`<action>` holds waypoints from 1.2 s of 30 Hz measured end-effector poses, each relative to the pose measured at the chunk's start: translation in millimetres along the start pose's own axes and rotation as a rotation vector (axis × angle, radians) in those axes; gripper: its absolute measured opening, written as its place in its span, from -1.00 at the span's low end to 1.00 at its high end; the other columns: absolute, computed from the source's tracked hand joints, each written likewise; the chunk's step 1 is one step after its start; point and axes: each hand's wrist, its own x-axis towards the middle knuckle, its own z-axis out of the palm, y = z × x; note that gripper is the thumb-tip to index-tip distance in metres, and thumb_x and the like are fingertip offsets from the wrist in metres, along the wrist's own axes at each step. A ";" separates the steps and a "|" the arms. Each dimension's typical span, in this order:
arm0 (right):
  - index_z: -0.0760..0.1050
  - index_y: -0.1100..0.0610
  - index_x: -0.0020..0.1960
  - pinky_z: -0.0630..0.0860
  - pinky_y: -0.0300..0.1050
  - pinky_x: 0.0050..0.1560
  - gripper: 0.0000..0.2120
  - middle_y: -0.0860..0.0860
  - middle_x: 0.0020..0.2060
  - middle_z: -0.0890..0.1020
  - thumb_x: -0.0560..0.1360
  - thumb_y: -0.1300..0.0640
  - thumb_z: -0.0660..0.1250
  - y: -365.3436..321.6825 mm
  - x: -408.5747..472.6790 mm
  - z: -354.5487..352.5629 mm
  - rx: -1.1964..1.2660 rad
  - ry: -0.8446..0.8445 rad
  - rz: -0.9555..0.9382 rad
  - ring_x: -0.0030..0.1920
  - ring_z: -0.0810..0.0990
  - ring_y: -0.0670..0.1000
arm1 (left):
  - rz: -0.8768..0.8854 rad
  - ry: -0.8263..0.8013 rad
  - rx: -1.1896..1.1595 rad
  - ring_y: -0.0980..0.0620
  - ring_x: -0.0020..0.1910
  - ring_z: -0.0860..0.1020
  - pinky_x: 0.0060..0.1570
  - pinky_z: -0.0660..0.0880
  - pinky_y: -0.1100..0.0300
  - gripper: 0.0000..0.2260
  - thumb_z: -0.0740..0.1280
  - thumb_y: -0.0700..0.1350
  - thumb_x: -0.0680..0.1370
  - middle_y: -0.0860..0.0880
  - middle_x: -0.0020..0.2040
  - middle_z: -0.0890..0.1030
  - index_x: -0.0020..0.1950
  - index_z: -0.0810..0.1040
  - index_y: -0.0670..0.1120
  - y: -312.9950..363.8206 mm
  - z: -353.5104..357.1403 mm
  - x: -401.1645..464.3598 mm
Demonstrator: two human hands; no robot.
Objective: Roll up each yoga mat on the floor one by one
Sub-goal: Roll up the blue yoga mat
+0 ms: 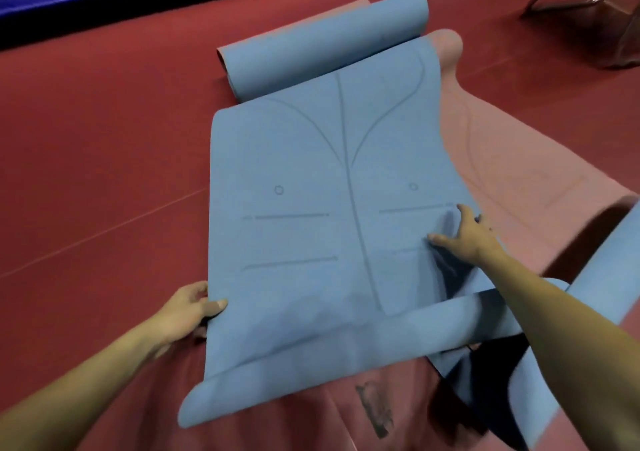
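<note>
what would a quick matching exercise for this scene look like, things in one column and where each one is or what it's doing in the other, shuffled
Things:
1. left hand
2. right hand
3. blue mat
4. pink mat

States:
A. lies partly under another mat
B. fingers spread flat on the blue surface
C. grips the mat's side edge
D. curled into a roll at its far end

Pairs: 1-C, 2-B, 3-D, 4-A
</note>
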 end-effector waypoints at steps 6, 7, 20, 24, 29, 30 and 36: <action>-0.04 -0.05 0.68 0.21 0.31 0.51 0.23 0.30 0.54 0.25 0.27 -0.50 0.50 31.6 6.2 -1.4 -0.075 0.068 0.076 0.52 0.23 0.37 | 0.060 0.109 -0.015 -0.14 -0.11 0.64 -0.24 0.48 0.14 -0.69 0.59 -0.14 0.47 -0.16 -0.03 0.74 0.14 0.64 -0.23 75.1 -6.5 55.7; -0.07 -0.05 0.69 0.20 0.31 0.51 0.25 0.28 0.56 0.26 0.26 -0.52 0.49 33.7 7.7 -4.5 -0.076 0.054 0.083 0.53 0.23 0.37 | 0.099 0.170 -0.057 -0.12 -0.02 0.69 -0.15 0.54 0.12 -0.65 0.59 -0.14 0.47 -0.13 0.04 0.75 0.20 0.63 -0.21 89.4 -4.8 67.8; 0.52 0.31 -0.07 0.51 0.15 -0.06 -0.59 0.25 -0.15 0.62 0.66 -0.03 0.19 1.6 -10.1 -24.5 0.121 0.120 0.012 -0.17 0.56 0.23 | 0.290 0.624 -0.122 -0.10 0.03 0.69 0.18 0.62 -0.07 -0.70 0.46 -0.09 0.59 -0.06 0.05 0.71 0.32 0.62 0.03 129.4 -59.9 125.7; 0.54 0.36 0.04 0.51 0.00 -0.27 -0.55 0.21 -0.26 0.53 0.63 -0.08 0.36 -27.2 -35.6 -4.4 0.377 -0.147 0.090 -0.32 0.48 0.14 | 0.187 0.633 -0.107 -0.18 0.03 0.70 0.17 0.62 -0.18 -0.74 0.47 -0.14 0.60 -0.15 0.04 0.72 0.28 0.61 -0.03 52.8 -107.9 84.9; 0.10 0.02 0.67 0.66 0.08 -0.01 -0.13 0.15 0.24 0.60 0.54 -0.17 0.49 -92.2 -45.5 10.0 0.705 -0.108 -0.044 0.02 0.70 0.20 | 0.030 0.637 -0.125 -0.13 -0.08 0.67 0.02 0.59 -0.08 -0.77 0.47 -0.17 0.61 -0.13 0.00 0.70 0.25 0.60 -0.11 -31.4 -138.8 33.5; 0.04 -0.01 0.69 0.66 0.12 0.03 -0.06 0.13 0.27 0.57 0.52 -0.21 0.49 -105.4 -45.7 11.7 0.678 -0.126 -0.056 0.05 0.69 0.21 | 0.000 0.634 -0.104 -0.12 -0.10 0.66 0.00 0.58 -0.07 -0.80 0.47 -0.17 0.61 -0.14 0.01 0.70 0.22 0.60 -0.11 -43.9 -141.6 27.1; 0.29 0.24 0.58 0.45 0.18 0.41 -0.22 0.22 0.44 0.50 0.54 -0.11 0.51 -150.3 -34.3 53.1 0.362 -0.088 -0.084 0.37 0.53 0.26 | -0.061 0.579 -0.166 0.00 -0.45 0.47 -0.50 0.36 0.25 -0.90 0.47 -0.18 0.59 -0.10 -0.30 0.59 -0.03 0.59 -0.18 -54.9 -164.5 10.6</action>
